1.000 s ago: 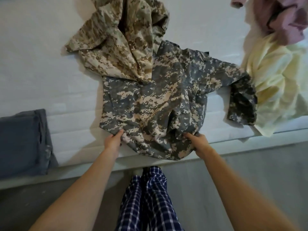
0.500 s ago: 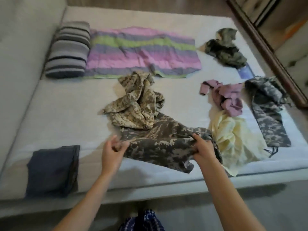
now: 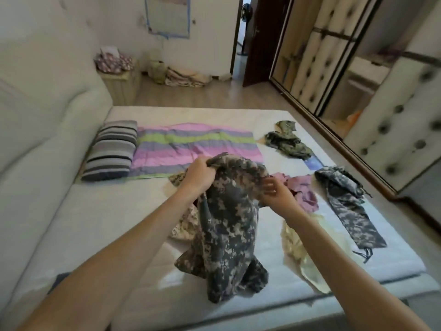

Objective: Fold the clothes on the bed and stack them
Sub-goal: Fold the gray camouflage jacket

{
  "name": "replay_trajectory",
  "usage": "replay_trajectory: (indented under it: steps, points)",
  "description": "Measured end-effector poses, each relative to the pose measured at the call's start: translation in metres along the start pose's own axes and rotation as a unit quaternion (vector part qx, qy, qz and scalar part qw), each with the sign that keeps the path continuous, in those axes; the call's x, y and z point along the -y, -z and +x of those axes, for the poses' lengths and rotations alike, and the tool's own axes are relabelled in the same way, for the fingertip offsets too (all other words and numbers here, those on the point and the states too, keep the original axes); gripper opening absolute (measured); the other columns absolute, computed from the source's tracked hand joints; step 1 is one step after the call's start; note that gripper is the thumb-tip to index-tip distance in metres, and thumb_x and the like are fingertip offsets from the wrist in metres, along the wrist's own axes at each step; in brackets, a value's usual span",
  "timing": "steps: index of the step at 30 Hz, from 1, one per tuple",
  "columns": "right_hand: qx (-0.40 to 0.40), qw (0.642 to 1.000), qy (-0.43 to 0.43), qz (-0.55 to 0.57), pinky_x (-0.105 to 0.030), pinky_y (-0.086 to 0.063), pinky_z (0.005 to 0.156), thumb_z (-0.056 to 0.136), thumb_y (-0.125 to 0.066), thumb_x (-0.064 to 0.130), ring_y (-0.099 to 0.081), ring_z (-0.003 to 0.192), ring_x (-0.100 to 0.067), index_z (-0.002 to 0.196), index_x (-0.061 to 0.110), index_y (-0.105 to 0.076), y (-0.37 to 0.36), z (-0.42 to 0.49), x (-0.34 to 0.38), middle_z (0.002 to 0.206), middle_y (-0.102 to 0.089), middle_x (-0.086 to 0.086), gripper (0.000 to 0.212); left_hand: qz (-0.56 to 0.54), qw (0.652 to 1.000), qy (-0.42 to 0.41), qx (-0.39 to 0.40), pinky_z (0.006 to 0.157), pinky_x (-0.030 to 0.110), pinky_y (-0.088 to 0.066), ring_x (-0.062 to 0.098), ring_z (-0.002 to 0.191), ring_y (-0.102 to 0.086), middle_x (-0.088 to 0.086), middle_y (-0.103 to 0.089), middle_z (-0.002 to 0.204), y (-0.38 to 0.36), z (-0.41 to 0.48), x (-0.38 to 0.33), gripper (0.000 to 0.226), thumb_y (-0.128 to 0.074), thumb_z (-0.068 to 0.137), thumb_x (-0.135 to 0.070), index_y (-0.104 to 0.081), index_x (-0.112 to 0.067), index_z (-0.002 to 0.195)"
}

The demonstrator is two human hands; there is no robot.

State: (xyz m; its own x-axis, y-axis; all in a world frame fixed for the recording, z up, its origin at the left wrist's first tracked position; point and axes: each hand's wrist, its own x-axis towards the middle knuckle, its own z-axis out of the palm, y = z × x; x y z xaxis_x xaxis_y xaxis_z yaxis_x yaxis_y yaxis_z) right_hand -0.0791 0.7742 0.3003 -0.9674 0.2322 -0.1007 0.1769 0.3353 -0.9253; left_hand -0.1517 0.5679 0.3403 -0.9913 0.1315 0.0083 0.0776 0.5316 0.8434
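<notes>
A person folding laundry holds a grey digital-camouflage garment (image 3: 226, 230) up over a white bed (image 3: 78, 225), with most of the work apparently ahead. The left hand (image 3: 199, 176) is closed in a fist around a bunched top edge of the garment, fabric gathered inside the curled fingers (image 3: 205, 167); the right hand (image 3: 274, 191) pinches the same upper edge just beside it, thumb and fingertips drawn together on the cloth while the rest of the hand stays fairly loose. The garment hangs down between the forearms, its lower end crumpled on the mattress near the front edge. Only one dark blue piece (image 3: 59, 281) at the lower left looks possibly folded (it is largely hidden by the left arm, so this is a guess). Unfolded items remain scattered: a tan camouflage piece (image 3: 185, 229) behind the held garment, a purple garment (image 3: 303, 191) and a pale yellow one (image 3: 303, 247) to the right, grey camouflage trousers (image 3: 346, 206) beyond them, and a dark green camouflage heap (image 3: 286, 142) farther back. No stack is visible yet.
</notes>
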Motion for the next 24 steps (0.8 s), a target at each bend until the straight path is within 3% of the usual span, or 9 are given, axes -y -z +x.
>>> replay_trajectory:
  steps: [3,5,8,11,13,16,19,22,24]
  points:
    - [0.052,0.99,-0.066,-0.11,-0.036,-0.045,0.098,0.071,-0.082,0.018,-0.046,0.122,-0.024,0.137,0.015,-0.036,0.0,-0.011,-0.049,0.135,-0.047,-0.006,0.08,-0.135,0.989,-0.035,0.055,0.083,0.029,-0.052,0.022,0.092,-0.061,0.009,-0.066,0.102,0.013,-0.014,-0.04,0.024,-0.044,0.095,-0.007,-0.067,-0.012,0.098]
    - [0.084,0.982,-0.117,-0.122,-0.042,-0.033,0.111,0.061,-0.087,0.032,-0.03,0.138,-0.025,0.148,0.016,-0.019,-0.003,-0.018,-0.068,0.152,-0.028,-0.007,0.111,-0.255,0.962,-0.047,0.089,0.075,0.021,-0.055,0.016,0.084,-0.066,0.004,-0.071,0.092,0.027,-0.022,-0.061,0.023,-0.047,0.096,-0.008,-0.068,-0.016,0.09]
    - [0.138,0.97,-0.194,0.047,-0.046,-0.027,0.112,0.04,-0.087,0.055,-0.028,0.14,-0.025,0.15,0.027,-0.012,-0.009,-0.027,-0.07,0.154,-0.026,-0.005,0.136,-0.345,0.931,-0.034,0.109,0.057,0.018,-0.054,0.009,0.064,-0.07,-0.003,-0.073,0.068,0.055,-0.026,-0.083,0.022,-0.049,0.097,-0.016,-0.066,-0.014,0.084]
    - [0.214,0.921,-0.217,0.24,-0.044,-0.044,0.098,0.058,-0.081,0.051,-0.051,0.123,-0.025,0.143,0.019,-0.034,-0.031,-0.03,-0.058,0.138,-0.05,-0.008,0.103,-0.41,0.908,-0.012,0.09,0.053,0.021,-0.053,0.012,0.059,-0.069,0.001,-0.071,0.064,0.075,-0.024,-0.091,0.024,-0.048,0.097,-0.02,-0.064,-0.011,0.081]
    - [0.218,0.903,-0.218,0.297,-0.038,-0.052,0.085,0.071,-0.076,0.037,-0.061,0.11,-0.027,0.13,0.005,-0.05,-0.054,-0.031,-0.036,0.124,-0.061,-0.014,0.072,-0.43,0.901,0.026,0.05,0.063,0.027,-0.056,0.017,0.07,-0.069,0.006,-0.071,0.074,0.084,-0.021,-0.086,0.023,-0.047,0.097,-0.022,-0.063,-0.01,0.086]
    - [0.103,0.94,-0.185,0.269,-0.031,-0.057,0.072,0.078,-0.074,0.022,-0.068,0.093,-0.025,0.114,-0.003,-0.059,-0.058,-0.028,0.004,0.105,-0.069,-0.015,0.046,-0.404,0.901,0.1,-0.118,0.085,0.038,-0.053,0.027,0.097,-0.062,0.013,-0.066,0.106,0.11,-0.005,-0.055,0.022,-0.047,0.095,-0.024,-0.061,-0.01,0.104]
    - [0.013,0.965,-0.058,0.254,-0.027,-0.056,0.074,0.082,-0.07,0.022,-0.069,0.091,-0.018,0.104,0.006,-0.064,-0.017,-0.017,0.042,0.099,-0.071,-0.008,0.028,-0.337,0.896,0.095,-0.272,0.078,0.034,-0.051,0.023,0.093,-0.062,0.017,-0.064,0.113,0.145,0.003,-0.004,0.022,-0.049,0.092,-0.016,-0.063,-0.008,0.108]
    - [0.009,0.986,0.073,0.148,-0.019,-0.056,0.071,0.084,-0.067,0.024,-0.07,0.087,-0.01,0.097,0.018,-0.067,0.008,-0.012,0.082,0.093,-0.074,0.002,0.014,-0.196,0.933,0.094,-0.287,0.054,0.026,-0.051,0.011,0.06,-0.065,0.017,-0.067,0.101,0.158,0.002,0.042,0.017,-0.054,0.089,-0.022,-0.063,-0.009,0.093]
    - [0.024,0.984,0.127,0.121,-0.019,-0.055,0.076,0.087,-0.063,0.022,-0.069,0.09,-0.01,0.094,0.02,-0.068,0.011,-0.007,0.101,0.094,-0.074,0.004,0.009,-0.131,0.948,0.105,-0.272,0.064,0.036,-0.057,0.023,0.071,-0.068,0.019,-0.067,0.095,0.161,0.003,0.058,0.02,-0.058,0.085,-0.027,-0.061,-0.008,0.084]
